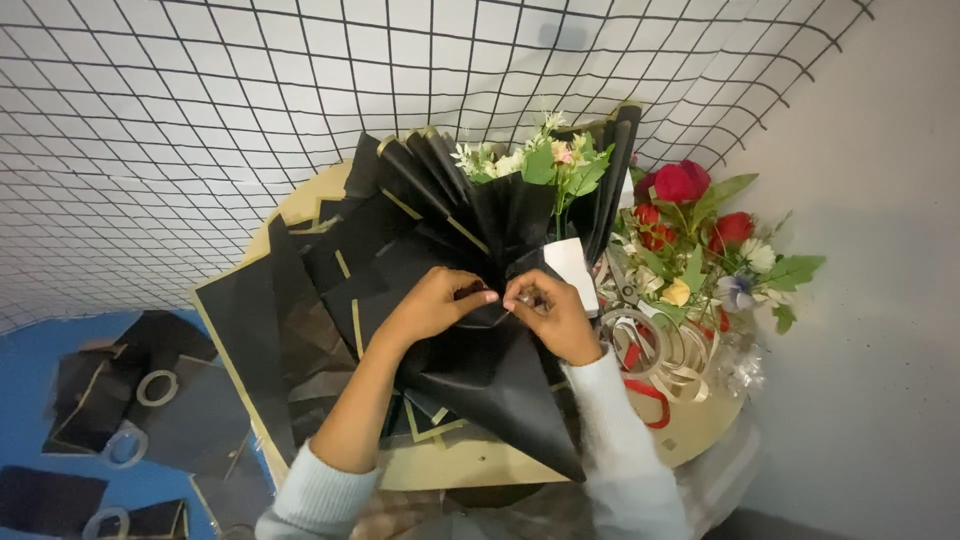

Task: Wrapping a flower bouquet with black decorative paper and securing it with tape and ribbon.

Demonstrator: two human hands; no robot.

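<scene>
A bouquet wrapped in black paper with gold edges (500,215) lies on a round wooden table (470,465). White, pink and green flowers (545,160) poke out of its far end. My left hand (435,300) and my right hand (550,312) meet at the narrow waist of the wrap, fingertips pinching the black paper there. The pointed lower end of the wrap (515,400) fans toward me.
Loose black sheets (290,330) lie left on the table. Red roses and mixed flowers (700,245), scissors (622,285), ribbon coils (670,350) and red ribbon (650,400) sit right. Black sheets and tape rolls (155,388) lie on the blue floor. A wire grid (200,120) stands behind.
</scene>
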